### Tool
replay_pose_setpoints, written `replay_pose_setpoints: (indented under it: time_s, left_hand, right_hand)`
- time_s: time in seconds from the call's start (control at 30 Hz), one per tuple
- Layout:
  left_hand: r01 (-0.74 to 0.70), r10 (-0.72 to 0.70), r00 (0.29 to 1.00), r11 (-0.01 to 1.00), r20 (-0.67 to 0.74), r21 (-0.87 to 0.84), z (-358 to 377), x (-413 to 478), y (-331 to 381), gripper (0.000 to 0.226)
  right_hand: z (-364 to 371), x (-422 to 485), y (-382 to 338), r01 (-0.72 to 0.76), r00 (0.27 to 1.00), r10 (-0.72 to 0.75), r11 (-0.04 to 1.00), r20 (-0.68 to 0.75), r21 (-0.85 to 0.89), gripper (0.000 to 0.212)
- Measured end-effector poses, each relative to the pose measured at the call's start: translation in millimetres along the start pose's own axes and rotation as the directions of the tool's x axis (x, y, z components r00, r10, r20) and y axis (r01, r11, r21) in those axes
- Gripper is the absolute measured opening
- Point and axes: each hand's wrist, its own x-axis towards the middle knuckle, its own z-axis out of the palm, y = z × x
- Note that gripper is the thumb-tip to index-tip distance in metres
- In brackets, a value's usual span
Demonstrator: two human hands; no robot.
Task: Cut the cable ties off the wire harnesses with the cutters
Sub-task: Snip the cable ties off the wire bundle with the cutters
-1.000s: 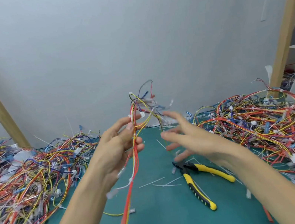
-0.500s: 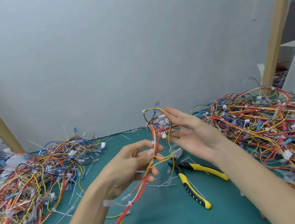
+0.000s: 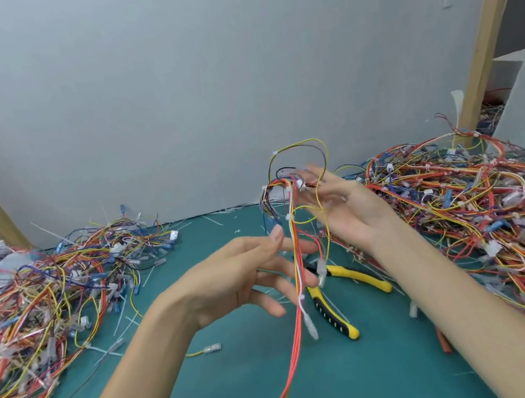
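We dangle the wire harness (image 3: 294, 245) above the cutters (image 3: 334, 317), our right hand (image 3: 350, 215) pinching its top so the strands hang straight and the white cable ties (image 3: 288, 217) show. Our left hand (image 3: 233, 280), also above the cutters, spreads loose fingers beside the strands, gripping nothing.

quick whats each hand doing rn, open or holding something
left hand: open, fingers spread, gripping nothing.
right hand: wire harness hangs from its fingertips; too blurred to tell whether they pinch it.
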Motion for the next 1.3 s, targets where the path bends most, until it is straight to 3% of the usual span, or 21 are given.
replay_pose_setpoints:
  time_s: [0.13, 0.37, 0.5, 0.67, 1.0, 1.1, 1.17, 1.3]
  left_hand:
    - [-0.023, 0.004, 0.986, 0.993, 0.166, 0.113, 1.6, -4.8, -2.7, 0.041]
    - [0.029, -0.061, 0.977, 0.988, 0.206, 0.154, 2.9, -3.5, -8.9, 0.035]
    - [-0.027, 0.015, 0.998, 0.977, 0.055, 0.212, -1.1, -1.0, -9.2, 0.018]
    - [-0.009, 0.060, 0.987, 0.946, -0.146, 0.325, -4.0, 4.8, -15.3, 0.016]
    - [0.042, 0.125, 0.926, 0.903, -0.356, 0.427, -7.2, 12.6, -23.7, 0.007]
    - [0.039, 0.158, 0.887, 0.911, -0.434, 0.411, -9.5, 14.4, -25.8, 0.006]
    - [0.033, 0.180, 0.846, 0.922, -0.501, 0.386, -10.5, 16.3, -27.2, 0.006]
    - [-0.018, 0.209, 0.742, 0.956, -0.637, 0.292, -4.7, 20.3, -30.6, 0.010]
  right_hand:
    - [-7.6, 3.4, -1.8, 0.050, 0.997, -0.047, 0.997, -0.060, 0.051, 0.035]
    - [-12.1, 6.6, -18.3, 0.135, 0.987, -0.117, 0.977, -0.114, 0.166, 0.031]
    - [-11.5, 2.4, -27.3, 0.125, 0.988, -0.096, 0.953, -0.118, 0.274, 0.034]
    - [-16.1, 1.0, -33.5, 0.105, 0.988, -0.057, 0.929, -0.144, 0.354, 0.059]
    - [-13.4, -1.7, -36.9, 0.071, 0.991, -0.035, 0.953, -0.127, 0.293, 0.043]
    - [-10.0, -2.1, -34.3, 0.057, 0.996, -0.040, 0.970, -0.076, 0.237, 0.041]
    - [-7.0, -2.5, -30.6, 0.054, 0.997, -0.047, 0.993, -0.064, 0.106, 0.042]
    - [-5.4, -3.4, -25.4, 0.010, 0.998, -0.009, 1.000, 0.054, -0.024, 0.053]
